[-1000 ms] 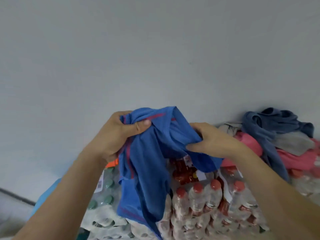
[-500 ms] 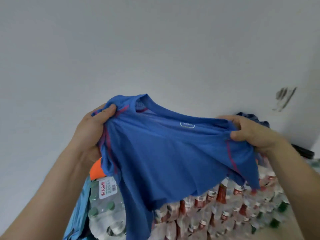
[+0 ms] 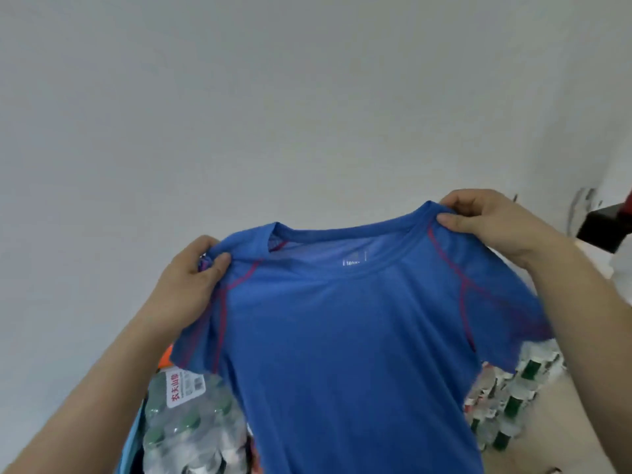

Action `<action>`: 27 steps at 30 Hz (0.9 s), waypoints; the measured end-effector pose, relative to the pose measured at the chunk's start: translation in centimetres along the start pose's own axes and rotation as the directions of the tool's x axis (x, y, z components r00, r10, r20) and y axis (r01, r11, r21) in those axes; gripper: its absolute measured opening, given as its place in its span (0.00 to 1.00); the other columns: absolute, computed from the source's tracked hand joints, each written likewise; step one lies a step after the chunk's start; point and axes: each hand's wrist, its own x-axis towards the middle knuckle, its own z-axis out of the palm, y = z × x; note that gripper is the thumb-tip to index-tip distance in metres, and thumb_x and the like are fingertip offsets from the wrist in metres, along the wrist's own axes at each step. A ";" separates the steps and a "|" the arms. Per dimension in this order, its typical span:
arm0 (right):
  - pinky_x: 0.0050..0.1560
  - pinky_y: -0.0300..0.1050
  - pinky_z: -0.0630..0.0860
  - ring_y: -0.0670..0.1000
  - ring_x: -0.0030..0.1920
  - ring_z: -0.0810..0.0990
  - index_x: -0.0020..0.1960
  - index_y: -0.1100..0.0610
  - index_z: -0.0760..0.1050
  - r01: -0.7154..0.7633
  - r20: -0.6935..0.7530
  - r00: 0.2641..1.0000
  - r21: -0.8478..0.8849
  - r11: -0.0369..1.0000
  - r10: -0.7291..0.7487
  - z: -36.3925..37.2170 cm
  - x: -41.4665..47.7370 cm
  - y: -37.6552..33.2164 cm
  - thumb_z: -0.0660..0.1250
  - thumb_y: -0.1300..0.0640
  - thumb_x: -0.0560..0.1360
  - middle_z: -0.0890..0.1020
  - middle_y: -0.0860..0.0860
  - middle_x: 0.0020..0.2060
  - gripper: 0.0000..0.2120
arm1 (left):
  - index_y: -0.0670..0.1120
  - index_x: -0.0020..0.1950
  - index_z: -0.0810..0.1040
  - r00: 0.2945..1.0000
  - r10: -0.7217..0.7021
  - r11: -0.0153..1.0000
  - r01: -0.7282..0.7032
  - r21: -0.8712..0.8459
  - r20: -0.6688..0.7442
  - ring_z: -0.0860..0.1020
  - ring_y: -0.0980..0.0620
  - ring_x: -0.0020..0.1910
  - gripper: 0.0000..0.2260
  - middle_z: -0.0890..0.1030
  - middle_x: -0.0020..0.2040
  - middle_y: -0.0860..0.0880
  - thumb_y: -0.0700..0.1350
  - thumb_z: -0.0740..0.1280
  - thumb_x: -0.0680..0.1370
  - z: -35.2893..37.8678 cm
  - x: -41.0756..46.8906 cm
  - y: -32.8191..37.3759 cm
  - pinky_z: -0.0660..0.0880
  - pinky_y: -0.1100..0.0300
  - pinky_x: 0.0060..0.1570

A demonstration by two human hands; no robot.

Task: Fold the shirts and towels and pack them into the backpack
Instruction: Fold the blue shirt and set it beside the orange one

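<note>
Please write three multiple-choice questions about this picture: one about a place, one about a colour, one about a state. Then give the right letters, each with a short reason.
1. Where do the left hand and the right hand grip the shirt?
A. at the hem
B. at the shoulders
C. at the sleeve ends

2. What colour are the shirt's seam lines?
A. red
B. yellow
C. white

3. How is the shirt?
A. folded flat
B. rolled into a ball
C. held up, spread open

1 B: both hands pinch the shoulders.
2 A: red stitching runs round the sleeves.
3 C: its front hangs unfolded.
</note>
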 end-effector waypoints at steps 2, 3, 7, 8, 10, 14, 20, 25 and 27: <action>0.45 0.48 0.77 0.54 0.40 0.80 0.46 0.60 0.77 -0.078 -0.092 0.993 -0.081 0.994 0.070 2.3 2.0 3.0 0.65 0.61 0.78 0.84 0.54 0.40 0.04 | 0.50 0.42 0.76 0.994 -0.103 0.995 0.103 -0.011 -0.021 0.78 0.46 0.38 0.06 0.81 0.38 0.46 0.44 0.66 0.78 2.3 0.3 -3.2 0.74 0.51 0.41; 0.43 0.47 0.75 0.54 0.40 0.79 0.45 0.59 0.76 -0.101 -0.143 0.986 -0.136 0.986 0.081 3.5 3.2 4.7 0.65 0.60 0.78 0.83 0.54 0.39 0.05 | 0.50 0.42 0.76 0.989 -0.142 0.990 0.143 0.013 -0.047 0.79 0.44 0.39 0.05 0.81 0.38 0.45 0.44 0.67 0.78 3.3 0.5 -4.7 0.74 0.51 0.41; 0.38 0.46 0.64 0.54 0.40 0.73 0.41 0.56 0.70 -0.096 -0.203 0.979 -0.486 0.869 -0.005 7.8 7.7 11.7 0.62 0.56 0.78 0.75 0.50 0.33 0.08 | 0.46 0.43 0.76 0.960 -0.227 0.956 0.252 0.153 -0.166 0.77 0.46 0.36 0.04 0.79 0.35 0.45 0.43 0.68 0.76 6.7 2.1 -9.8 0.69 0.58 0.34; 0.37 0.48 0.66 0.55 0.40 0.74 0.42 0.56 0.69 -0.092 -0.182 0.983 -0.548 0.831 -0.011 8.7 8.6 13.2 0.61 0.54 0.79 0.75 0.52 0.34 0.09 | 0.46 0.42 0.76 0.958 -0.227 0.945 0.260 0.198 -0.176 0.76 0.48 0.35 0.04 0.78 0.34 0.46 0.44 0.68 0.76 7.3 2.5 -10.9 0.69 0.58 0.34; 0.36 0.49 0.68 0.59 0.40 0.76 0.45 0.56 0.68 -0.064 -0.125 0.992 -0.636 0.769 -0.020 10.1 10.5 15.7 0.59 0.52 0.80 0.76 0.55 0.36 0.08 | 0.45 0.42 0.74 0.960 -0.209 0.913 0.259 0.314 -0.184 0.75 0.47 0.34 0.05 0.77 0.32 0.47 0.44 0.67 0.77 8.2 3.7 -13.0 0.69 0.55 0.34; 0.40 0.52 0.72 0.61 0.46 0.78 0.50 0.57 0.72 0.072 0.082 0.996 -0.664 0.745 -0.023 12.1 15.0 19.5 0.61 0.58 0.78 0.81 0.59 0.43 0.04 | 0.45 0.47 0.75 0.958 -0.196 0.792 0.282 0.542 -0.211 0.77 0.40 0.39 0.05 0.79 0.36 0.44 0.46 0.65 0.78 9.6 6.2 -16.6 0.69 0.52 0.36; 0.46 0.52 0.71 0.60 0.48 0.78 0.46 0.56 0.75 0.129 0.132 0.991 -0.833 0.537 -0.032 16.2 19.6 23.9 0.66 0.58 0.74 0.81 0.56 0.41 0.02 | 0.47 0.48 0.69 0.979 -0.192 0.529 0.164 0.833 -0.071 0.79 0.39 0.35 0.05 0.79 0.42 0.45 0.47 0.63 0.78 12.6 9.1 -21.5 0.67 0.53 0.29; 0.36 0.51 0.72 0.60 0.37 0.77 0.35 0.57 0.74 0.215 0.191 0.977 -0.859 0.465 -0.098 18.7 20.6 28.4 0.71 0.67 0.63 0.79 0.56 0.31 0.08 | 0.48 0.46 0.67 0.975 -0.204 0.427 0.009 0.904 0.087 0.73 0.44 0.19 0.21 0.74 0.35 0.45 0.36 0.75 0.63 14.0 9.5 -23.5 0.60 0.63 0.19; 0.37 0.50 0.69 0.59 0.36 0.76 0.35 0.57 0.74 0.260 0.190 0.963 -0.848 0.462 -0.194 19.1 21.1 29.0 0.68 0.65 0.65 0.79 0.55 0.30 0.05 | 0.48 0.48 0.68 0.976 -0.200 0.429 0.006 0.903 0.088 0.73 0.44 0.19 0.23 0.74 0.36 0.44 0.34 0.75 0.61 14.0 9.8 -24.2 0.60 0.63 0.19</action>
